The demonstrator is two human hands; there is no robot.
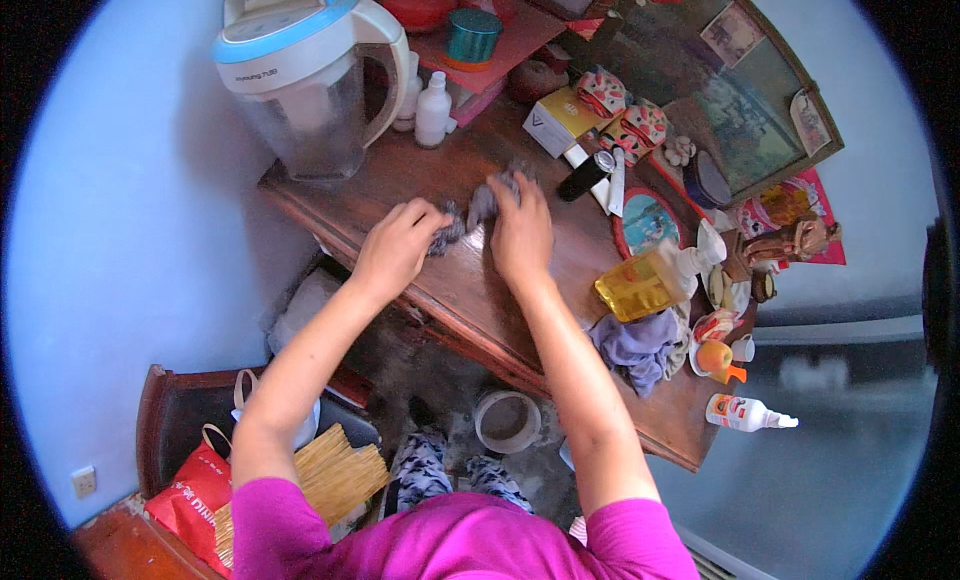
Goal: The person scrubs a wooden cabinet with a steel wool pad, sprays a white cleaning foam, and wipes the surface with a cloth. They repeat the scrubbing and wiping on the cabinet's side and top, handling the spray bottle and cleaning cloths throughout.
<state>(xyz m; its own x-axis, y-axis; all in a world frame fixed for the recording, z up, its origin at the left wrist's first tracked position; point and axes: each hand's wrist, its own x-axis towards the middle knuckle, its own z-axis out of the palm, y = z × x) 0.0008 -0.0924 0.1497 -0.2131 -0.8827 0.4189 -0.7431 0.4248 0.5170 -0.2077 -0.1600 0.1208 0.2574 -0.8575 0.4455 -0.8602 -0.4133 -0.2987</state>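
Note:
On the brown wooden tabletop (565,305), my left hand (395,245) is closed on a crumpled dark grey rag (447,235). My right hand (522,232) presses on grey, bunched cloth (484,202) just beside it, fingers bent over it. Whether this is one rag or two pieces cannot be made out. Left of and beyond my hands stands a soymilk maker (300,75) with a blue-and-white top and a clear jug. A black bottle (586,176) lies to the right of my right hand.
At the right stand a pump bottle of yellow liquid (637,282), a purple-grey cloth (637,348) and a white bottle (745,414). White bottles (433,110) and a yellow-white box (562,118) stand at the back, near a framed mirror (735,90). Below are a bucket (508,422) and a chair (160,410).

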